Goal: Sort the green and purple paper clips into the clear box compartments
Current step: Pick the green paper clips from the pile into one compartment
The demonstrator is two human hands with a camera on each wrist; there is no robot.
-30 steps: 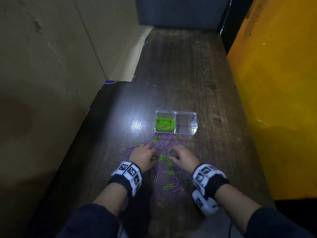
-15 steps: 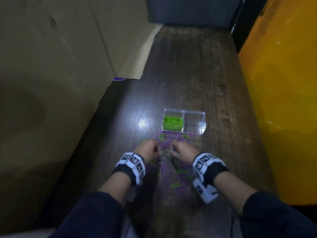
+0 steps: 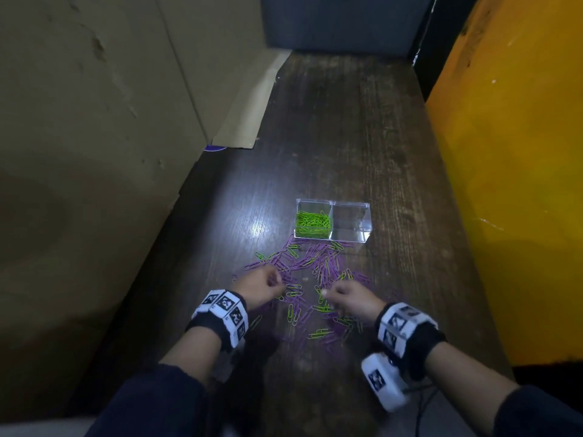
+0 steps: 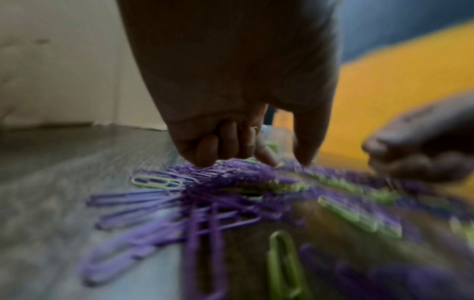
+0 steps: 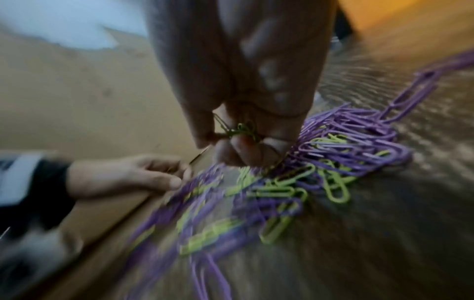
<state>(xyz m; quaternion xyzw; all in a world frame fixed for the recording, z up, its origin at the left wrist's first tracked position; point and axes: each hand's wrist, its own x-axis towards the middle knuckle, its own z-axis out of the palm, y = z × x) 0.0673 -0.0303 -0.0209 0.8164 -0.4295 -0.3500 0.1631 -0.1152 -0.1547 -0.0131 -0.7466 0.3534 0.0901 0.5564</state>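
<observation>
A clear two-compartment box (image 3: 366,216) stands on the dark wooden table. Its left compartment holds green paper clips (image 3: 313,223); the right compartment (image 3: 350,223) looks empty. Loose purple and green clips (image 3: 318,269) lie scattered in front of it. My left hand (image 3: 277,283) is at the pile's left side with its fingers curled (image 4: 205,154) onto purple clips (image 4: 231,172), and a bit of green shows between them. My right hand (image 3: 328,293) is at the pile's right side and pinches a few green clips (image 5: 241,131) in its curled fingers.
A cardboard wall (image 3: 94,121) runs along the table's left edge. An orange panel (image 3: 520,184) borders the right side. A dark panel (image 3: 340,20) closes the far end. Bare table (image 3: 347,127) stretches beyond the box.
Both hands have drawn a little apart and back toward me over the pile. The box has not moved.
</observation>
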